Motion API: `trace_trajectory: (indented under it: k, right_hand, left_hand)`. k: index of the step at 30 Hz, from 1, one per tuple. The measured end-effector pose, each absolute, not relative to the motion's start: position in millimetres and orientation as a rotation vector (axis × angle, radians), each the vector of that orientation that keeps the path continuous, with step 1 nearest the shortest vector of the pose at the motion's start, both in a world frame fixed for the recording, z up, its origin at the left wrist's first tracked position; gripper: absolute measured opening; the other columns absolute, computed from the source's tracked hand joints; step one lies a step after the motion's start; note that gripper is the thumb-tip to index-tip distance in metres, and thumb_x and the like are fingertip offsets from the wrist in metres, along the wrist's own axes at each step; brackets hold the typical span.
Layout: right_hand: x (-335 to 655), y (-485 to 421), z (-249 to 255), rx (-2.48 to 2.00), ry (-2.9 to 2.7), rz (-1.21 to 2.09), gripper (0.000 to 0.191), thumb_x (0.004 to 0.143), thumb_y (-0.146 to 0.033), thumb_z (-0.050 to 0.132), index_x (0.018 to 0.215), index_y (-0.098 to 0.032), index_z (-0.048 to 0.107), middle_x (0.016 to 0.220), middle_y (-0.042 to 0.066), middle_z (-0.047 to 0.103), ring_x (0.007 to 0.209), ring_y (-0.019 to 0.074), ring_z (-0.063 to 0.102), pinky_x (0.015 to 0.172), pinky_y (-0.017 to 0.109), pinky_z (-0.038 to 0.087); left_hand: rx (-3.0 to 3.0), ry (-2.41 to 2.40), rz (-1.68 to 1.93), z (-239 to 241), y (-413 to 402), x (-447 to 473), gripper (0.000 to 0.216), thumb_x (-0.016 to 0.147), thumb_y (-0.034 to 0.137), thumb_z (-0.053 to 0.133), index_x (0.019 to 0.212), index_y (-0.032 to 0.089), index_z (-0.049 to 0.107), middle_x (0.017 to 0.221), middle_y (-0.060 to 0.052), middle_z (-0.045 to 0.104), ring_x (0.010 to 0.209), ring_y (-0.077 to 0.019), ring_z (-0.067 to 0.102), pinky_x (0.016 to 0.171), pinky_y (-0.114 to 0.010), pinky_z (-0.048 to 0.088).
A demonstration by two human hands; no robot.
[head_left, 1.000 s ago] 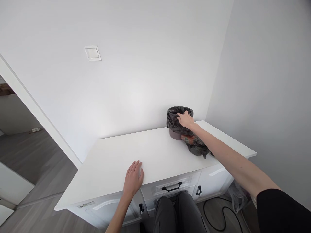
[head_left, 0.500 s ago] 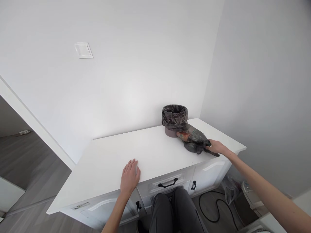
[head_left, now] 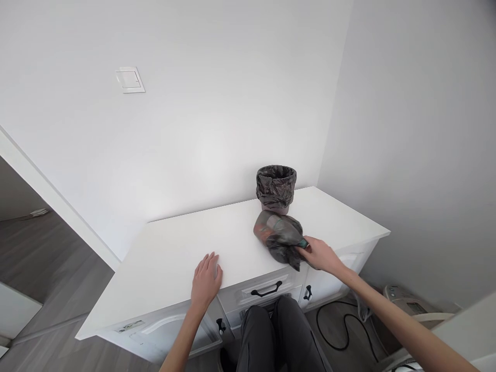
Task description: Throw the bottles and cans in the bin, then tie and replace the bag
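A white surface (head_left: pixel 174 258) in a bare room corner carries a lined bin (head_left: pixel 276 188), with a tied dark bag (head_left: pixel 277 235) lying at the bin's 6 o'clock. The right hand (head_left: pixel 320 257) has its fingers closed on the bag's knotted end, mid-grasp, while the left hand (head_left: pixel 206 281) rests flat on the surface, fingers spread and empty. Any lift would hang the bag's weight from that knot.

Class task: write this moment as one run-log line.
left hand: flat on cabinet top | right hand: gripping bag | bin: lined, upright behind bag
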State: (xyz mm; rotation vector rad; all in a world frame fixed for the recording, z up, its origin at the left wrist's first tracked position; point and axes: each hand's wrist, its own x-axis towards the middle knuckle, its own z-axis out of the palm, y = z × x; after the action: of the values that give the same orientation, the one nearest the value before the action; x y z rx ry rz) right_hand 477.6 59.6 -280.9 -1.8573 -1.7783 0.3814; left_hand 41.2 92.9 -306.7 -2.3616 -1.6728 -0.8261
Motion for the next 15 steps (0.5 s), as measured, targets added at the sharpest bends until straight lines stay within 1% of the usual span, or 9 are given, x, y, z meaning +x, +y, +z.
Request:
trace_trajectory:
  k: [1,3,5,6,8,11,12,15]
  right_hand:
    - [464,60,-280,-1.752,-1.808,0.414,0.023,0.094,-0.046,0.061,0.103,-0.026,0.068,0.093,0.008,0.071,0.086,0.0273,0.068,0.071,0.033,0.051]
    - [439,63,-280,-1.517,-1.860,0.486,0.031,0.094,-0.047,0.062,0.115,-0.025,0.068,0.097,0.008,0.069,0.085,0.0255,0.068,0.074,0.036,0.055]
    - [419,65,-281,-1.341,-1.881,0.548,0.040,0.096,-0.047,0.061,0.128,-0.024,0.065,0.104,0.007,0.065,0.086,0.0229,0.067,0.078,0.037,0.058]
    - [411,66,-283,-1.292,-1.882,0.558,0.041,0.097,-0.045,0.060,0.132,-0.024,0.063,0.106,0.007,0.063,0.086,0.0215,0.067,0.081,0.037,0.059]
    - [398,66,-288,-1.260,-1.896,0.526,0.037,0.100,-0.041,0.056,0.133,-0.026,0.062,0.109,0.007,0.060,0.085,0.0195,0.066,0.083,0.037,0.058]
    - [379,66,-297,-1.296,-1.982,0.412,0.031,0.102,-0.034,0.054,0.131,-0.027,0.061,0.110,0.006,0.062,0.082,0.0187,0.066,0.078,0.034,0.055]
    - [373,67,-299,-1.331,-2.018,0.379,0.031,0.101,-0.034,0.055,0.131,-0.028,0.060,0.108,0.005,0.064,0.081,0.0191,0.066,0.075,0.033,0.053]
    - [352,68,-298,-1.497,-2.081,0.326,0.028,0.100,-0.032,0.059,0.127,-0.025,0.059,0.092,0.002,0.068,0.078,0.0213,0.067,0.068,0.030,0.045]
  left_hand:
    - [-2.367,-1.672,-0.836,-306,93,40,0.039,0.101,0.032,0.043,0.133,0.023,0.065,0.147,-0.009,0.063,0.144,-0.0319,0.052,0.118,-0.055,0.043]
    - [-2.396,-1.676,-0.865,-303,92,38,0.038,0.101,0.033,0.044,0.131,0.023,0.065,0.145,-0.008,0.065,0.142,-0.0316,0.053,0.117,-0.055,0.044]
    - [-2.436,-1.687,-0.925,-298,89,37,0.036,0.101,0.034,0.045,0.129,0.024,0.064,0.142,-0.008,0.067,0.138,-0.0299,0.057,0.115,-0.053,0.047]
    - [-2.453,-1.692,-0.969,-294,87,37,0.035,0.101,0.034,0.045,0.129,0.023,0.064,0.139,-0.008,0.068,0.135,-0.0286,0.060,0.113,-0.051,0.049]
    - [-2.477,-1.690,-1.072,-286,80,41,0.033,0.102,0.034,0.043,0.126,0.023,0.063,0.133,-0.008,0.070,0.127,-0.0265,0.064,0.109,-0.048,0.052]
    - [-2.530,-1.623,-1.186,-272,67,58,0.030,0.104,0.034,0.041,0.120,0.024,0.064,0.122,-0.008,0.072,0.119,-0.0254,0.066,0.104,-0.045,0.054]
    - [-2.557,-1.592,-1.202,-268,62,66,0.030,0.104,0.034,0.040,0.118,0.025,0.065,0.119,-0.008,0.072,0.117,-0.0254,0.066,0.102,-0.045,0.055]
    - [-2.660,-1.495,-1.201,-258,53,90,0.030,0.105,0.034,0.039,0.115,0.025,0.066,0.114,-0.008,0.073,0.113,-0.0259,0.067,0.098,-0.044,0.056]
